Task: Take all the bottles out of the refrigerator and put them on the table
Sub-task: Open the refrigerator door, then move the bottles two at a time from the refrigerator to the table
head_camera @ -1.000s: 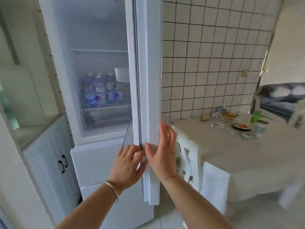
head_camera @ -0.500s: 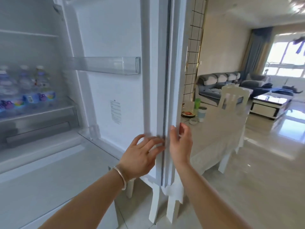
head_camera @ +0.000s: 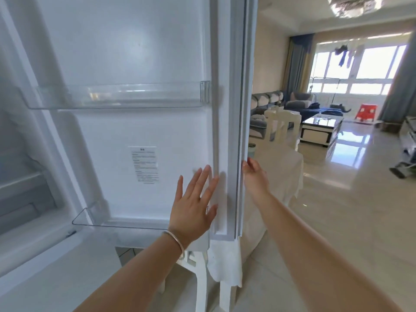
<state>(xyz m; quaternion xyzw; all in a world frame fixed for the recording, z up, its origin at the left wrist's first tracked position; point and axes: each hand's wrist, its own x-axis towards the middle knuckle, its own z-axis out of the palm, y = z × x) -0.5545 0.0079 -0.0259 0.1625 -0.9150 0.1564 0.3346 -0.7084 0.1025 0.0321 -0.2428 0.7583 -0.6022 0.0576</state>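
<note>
Refrigerator door (head_camera: 139, 131) stood open before both hands; no bottles were visible. Left hand (head_camera: 193, 206) lay flat, fingers spread, on its inner panel. Right hand (head_camera: 254, 176), fingers straight, touched its outer edge, with the cloth-covered surface (head_camera: 281, 176) just beyond it.

bright daylight from the far windows (head_camera: 351, 70), blown out white. strong glare on the glossy floor (head_camera: 351, 176). refrigerator door (head_camera: 139, 64) interior evenly lit, pale, soft blur throughout. faint shadow beside the left hand (head_camera: 191, 212). wide-angle bending at edges; door frame curves. ceiling lamp (head_camera: 353, 5) smeared, overexposed.
</note>
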